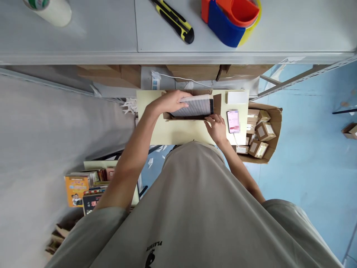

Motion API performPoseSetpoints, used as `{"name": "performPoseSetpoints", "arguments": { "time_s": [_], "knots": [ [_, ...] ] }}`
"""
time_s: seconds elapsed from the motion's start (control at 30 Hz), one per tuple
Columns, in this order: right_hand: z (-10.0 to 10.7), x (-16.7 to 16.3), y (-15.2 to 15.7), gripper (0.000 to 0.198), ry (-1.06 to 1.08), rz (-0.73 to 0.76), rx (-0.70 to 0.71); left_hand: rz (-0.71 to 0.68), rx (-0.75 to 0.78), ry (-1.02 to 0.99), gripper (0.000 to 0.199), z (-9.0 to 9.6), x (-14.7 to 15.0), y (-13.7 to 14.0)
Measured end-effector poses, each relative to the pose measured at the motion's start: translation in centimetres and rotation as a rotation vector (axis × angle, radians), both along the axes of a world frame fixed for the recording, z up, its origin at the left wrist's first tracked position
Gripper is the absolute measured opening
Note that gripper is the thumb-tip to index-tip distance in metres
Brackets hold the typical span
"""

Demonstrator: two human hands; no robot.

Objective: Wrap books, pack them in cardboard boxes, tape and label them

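An open cardboard box (216, 105) sits on the pale yellow table in front of me, its right flap standing up. Inside lies a flat grey packet (198, 106) with a striped, ribbed-looking surface; its kind is not clear. Dark material shows at the packet's right end. My left hand (176, 102) reaches over the box's left side and grips the packet, thumb on top. At the near right corner of the box, my right hand (216, 128) has its bent fingers pinched on the cardboard edge. A phone (233, 121) with a lit screen lies to the right, near my right hand.
A white stack (237, 97) lies behind the phone on the table (178, 134). Right of it stands a big carton (275, 147) of small boxes. Above, a shelf (97, 37) holds a utility knife (175, 21) and tape dispenser (227, 24). Books (76, 190) stand lower left.
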State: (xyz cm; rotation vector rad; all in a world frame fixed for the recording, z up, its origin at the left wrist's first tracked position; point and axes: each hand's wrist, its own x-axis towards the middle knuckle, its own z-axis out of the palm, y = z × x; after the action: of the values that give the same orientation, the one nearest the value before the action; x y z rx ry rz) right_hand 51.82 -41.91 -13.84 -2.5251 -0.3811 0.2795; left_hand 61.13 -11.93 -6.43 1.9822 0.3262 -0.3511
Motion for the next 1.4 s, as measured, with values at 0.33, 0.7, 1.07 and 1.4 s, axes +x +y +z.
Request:
{"name": "performPoseSetpoints", "arguments": {
  "time_s": [0.33,0.7,1.07,1.4],
  "knots": [
    [-0.7,-0.3,-0.1,0.023,-0.028,-0.014,-0.026,-0.477,0.042,0.115,0.015,-0.8,1.5,0.7],
    [-0.9,-1.3,-0.7,0.013,-0.082,-0.009,0.024,-0.891,0.492,0.05,0.04,0.8,1.9,-1.3],
    [-1.7,-1.2,-1.0,0.017,-0.094,-0.063,0.037,-0.943,0.585,0.073,0.056,-8.1,0.4,-4.1],
    [-0.5,-0.8,-0.7,0.02,-0.095,-0.047,0.007,-0.825,0.548,0.043,0.064,-9.2,-0.3,-4.4]
  ]
}}
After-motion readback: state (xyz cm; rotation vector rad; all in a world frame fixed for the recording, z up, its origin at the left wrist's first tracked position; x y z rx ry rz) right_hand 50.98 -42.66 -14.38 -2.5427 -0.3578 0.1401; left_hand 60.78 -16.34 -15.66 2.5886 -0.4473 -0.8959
